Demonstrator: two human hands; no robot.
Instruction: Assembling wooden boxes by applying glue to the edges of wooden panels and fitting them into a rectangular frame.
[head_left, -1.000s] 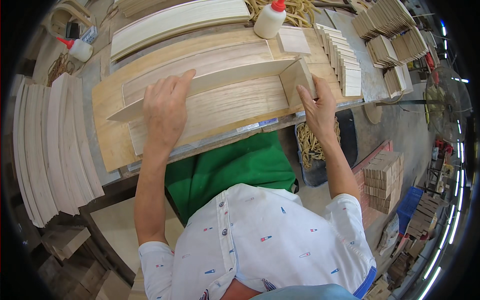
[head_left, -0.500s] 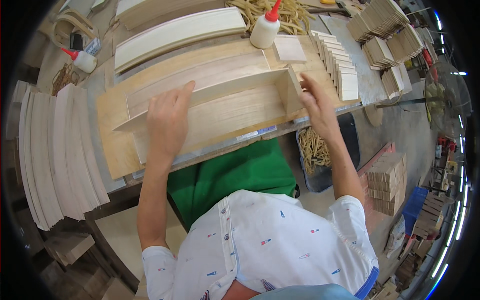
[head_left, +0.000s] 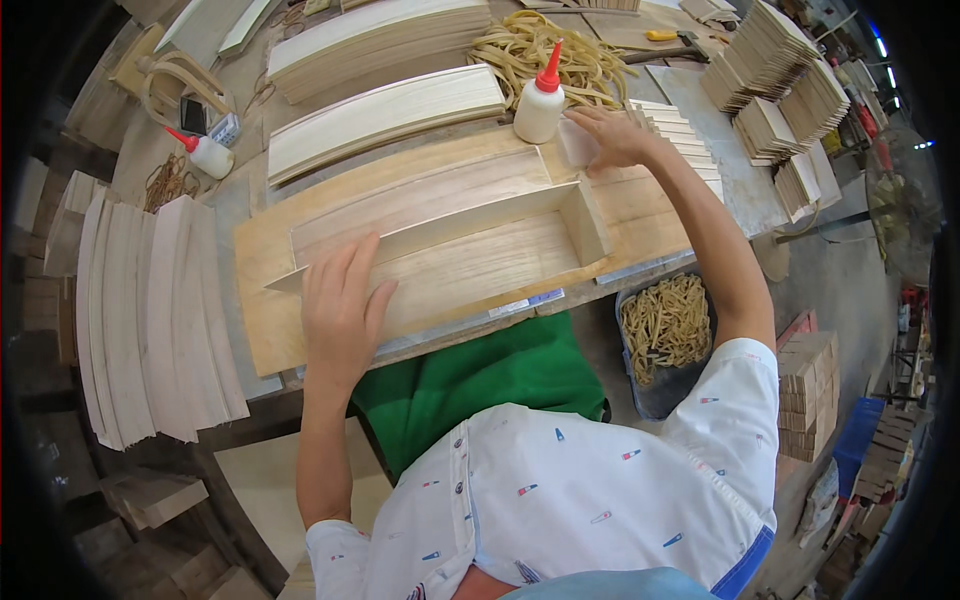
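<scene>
A partly assembled wooden box lies on a plywood sheet in front of me. It has a flat base, a long thin upright board and a short end panel standing at its right end. My left hand is on the upright board near its left end, fingers over the top edge and thumb on the near side. Beyond the right end, my right hand has fingers and thumb about a small square wooden panel, which it partly hides. A white glue bottle with a red nozzle stands beside that panel.
Long boards are stacked at the far side and the left. Small panels stand in a row at the right, near a heap of tan bands. A second glue bottle leans at the left. Below the table sits a bin of bands.
My right hand has left the end panel and reached away from me to the small square panel. My left hand stays on the upright board, its thumb now lower on the near side.
</scene>
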